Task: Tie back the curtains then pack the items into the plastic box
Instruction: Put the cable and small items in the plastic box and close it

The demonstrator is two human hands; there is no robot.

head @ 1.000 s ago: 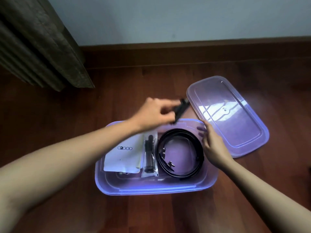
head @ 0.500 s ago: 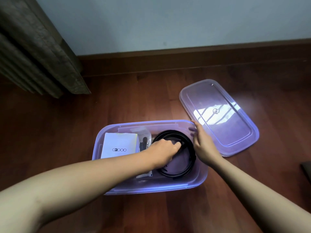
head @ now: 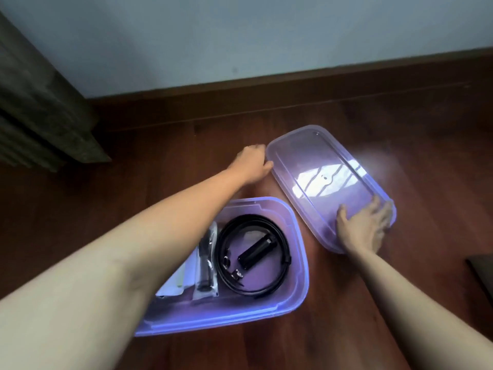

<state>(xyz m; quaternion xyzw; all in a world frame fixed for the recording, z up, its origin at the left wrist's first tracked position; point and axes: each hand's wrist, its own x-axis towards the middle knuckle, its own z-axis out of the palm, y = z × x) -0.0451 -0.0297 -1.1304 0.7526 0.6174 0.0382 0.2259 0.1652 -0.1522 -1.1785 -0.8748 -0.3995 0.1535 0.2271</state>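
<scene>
- While the left hand (head: 252, 162) curls its fingers on the far corner of the lid (head: 328, 182), its thumb presses on the lid's edge, so it is gripping the lid there.
- At the near end of the lid, the right hand (head: 364, 227) lies flat with fingers spread out on top; the fingertips reach the lid's edge, but I cannot tell if they hook under it.
- Lying on the wood floor (head: 160, 166), the lid sits just to the right of the box (head: 298, 263), and a bright patch of light shines on it.
- Open on top, the box sits on the floor under the left arm.
- Inside the box, a black belt (head: 282, 252) lies in a ring, and a small black tube (head: 256, 252) lies in the middle of the ring.
- Left of the belt are a clear bag (head: 205, 265) with something dark in it and a white pack (head: 173, 285), partly hidden by the arm.
- Far to the left, a dark curtain (head: 40, 110) hangs down to the floor by the wall (head: 240, 36).
</scene>
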